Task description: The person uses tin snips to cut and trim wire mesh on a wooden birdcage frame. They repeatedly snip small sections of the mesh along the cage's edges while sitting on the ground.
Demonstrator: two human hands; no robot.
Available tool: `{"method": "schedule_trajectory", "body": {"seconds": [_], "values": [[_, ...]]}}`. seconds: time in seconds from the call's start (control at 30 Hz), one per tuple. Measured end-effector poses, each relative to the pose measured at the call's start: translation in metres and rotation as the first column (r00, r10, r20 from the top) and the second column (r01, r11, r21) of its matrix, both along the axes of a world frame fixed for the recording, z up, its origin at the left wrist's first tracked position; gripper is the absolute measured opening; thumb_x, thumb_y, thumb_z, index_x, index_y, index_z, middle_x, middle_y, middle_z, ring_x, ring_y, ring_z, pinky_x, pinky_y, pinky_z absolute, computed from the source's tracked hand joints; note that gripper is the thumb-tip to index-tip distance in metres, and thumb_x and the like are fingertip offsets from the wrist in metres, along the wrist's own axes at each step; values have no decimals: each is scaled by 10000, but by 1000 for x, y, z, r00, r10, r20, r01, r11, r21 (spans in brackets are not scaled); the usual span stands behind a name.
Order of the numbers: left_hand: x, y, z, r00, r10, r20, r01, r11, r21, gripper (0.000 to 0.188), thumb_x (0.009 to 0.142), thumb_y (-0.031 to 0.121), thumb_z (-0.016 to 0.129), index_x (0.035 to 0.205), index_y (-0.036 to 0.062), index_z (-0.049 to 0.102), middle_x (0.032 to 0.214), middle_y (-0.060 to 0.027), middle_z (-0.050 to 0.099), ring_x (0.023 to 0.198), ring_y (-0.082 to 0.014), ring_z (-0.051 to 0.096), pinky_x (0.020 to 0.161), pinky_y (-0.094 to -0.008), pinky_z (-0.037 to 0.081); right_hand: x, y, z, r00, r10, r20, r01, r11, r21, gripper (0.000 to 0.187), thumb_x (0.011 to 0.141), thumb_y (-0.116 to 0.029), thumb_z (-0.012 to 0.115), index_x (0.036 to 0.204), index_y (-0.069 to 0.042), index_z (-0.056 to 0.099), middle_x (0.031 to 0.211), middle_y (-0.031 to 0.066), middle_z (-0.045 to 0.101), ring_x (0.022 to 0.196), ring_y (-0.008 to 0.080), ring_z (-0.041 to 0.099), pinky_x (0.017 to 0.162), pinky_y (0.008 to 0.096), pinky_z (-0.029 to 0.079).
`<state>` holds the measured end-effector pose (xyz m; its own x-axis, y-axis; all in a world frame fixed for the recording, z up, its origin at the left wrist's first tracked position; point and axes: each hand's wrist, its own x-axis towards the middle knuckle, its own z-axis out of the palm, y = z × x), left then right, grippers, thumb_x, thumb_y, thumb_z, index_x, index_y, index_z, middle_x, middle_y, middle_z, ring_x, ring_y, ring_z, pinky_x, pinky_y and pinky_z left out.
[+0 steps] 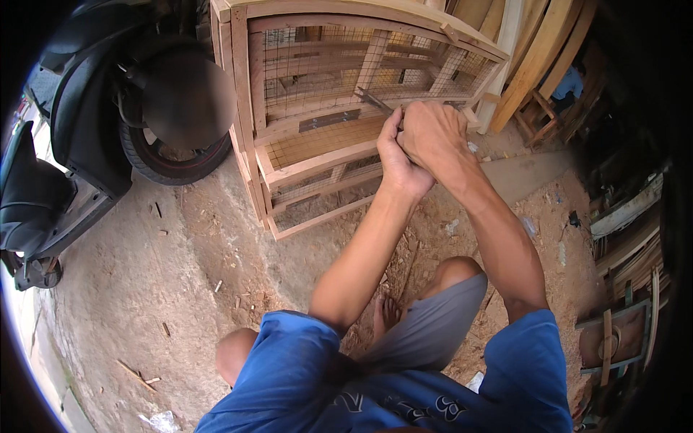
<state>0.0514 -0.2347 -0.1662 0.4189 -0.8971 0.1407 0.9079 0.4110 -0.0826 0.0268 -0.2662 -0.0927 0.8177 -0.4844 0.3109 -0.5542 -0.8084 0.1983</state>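
In front of the wooden cage frame, my two hands are clasped close together. My left hand (401,160) is closed, its thumb up along a dark metal hand tool with a forked tip (372,99). Over and against it, my right hand (437,130) is also closed, fingers curled round the same spot. The tool's grip is hidden inside the hands, so its exact kind does not show. Its tip points up and left toward the wire mesh (317,61) of the cage (249,86). I cannot tell whether tip and mesh touch.
A dark motor scooter (94,108) stands left of the cage. Long planks (538,61) lean at the back right, near a person in blue (569,85). Stacked wood (635,252) lines the right side. Wood scraps (136,375) and shavings litter the concrete floor (173,289).
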Motion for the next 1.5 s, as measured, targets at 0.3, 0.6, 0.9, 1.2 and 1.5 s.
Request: {"method": "schedule_trajectory", "body": {"seconds": [0.3,0.6,0.9,1.2,1.5], "values": [[8,13,-9,994,-103,34,105,994,-38,468,936,378,542,1241,24,562,1264,-157,602,1176,-335,558,1057,-479,434,-2,10,-13,992,-32,119,31,999,7,210,737,-169,641,771,22,723,769,258,685,722,412,700,608,481,540],[-8,-19,-8,999,-1,-54,5,998,60,383,937,414,596,1093,65,618,1076,-89,661,1043,-259,612,970,-404,480,-10,-19,-27,997,15,79,-9,997,-80,196,818,-162,592,792,-1,700,771,227,685,700,384,696,579,472,530],[-16,-44,-5,992,69,-106,-64,997,46,386,951,436,575,1101,81,590,1088,-80,634,1054,-258,600,979,-410,472,-16,-57,-32,990,137,35,-132,984,-121,226,825,-175,583,773,9,703,749,241,674,678,388,692,582,471,534],[-16,-45,-5,989,96,-117,-91,995,49,409,957,424,564,1134,56,580,1080,-95,639,1037,-260,615,948,-404,495,-18,-58,-32,986,166,26,-159,973,-165,245,812,-196,589,747,0,720,706,240,668,641,379,694,556,466,535],[-24,-45,-9,990,108,-95,-99,990,99,347,989,417,513,1031,80,583,1025,-91,627,990,-270,610,911,-440,510,-22,-40,-34,993,76,86,-60,983,-175,256,853,-247,574,763,-44,700,675,221,656,598,381,667,551,480,504]]}}
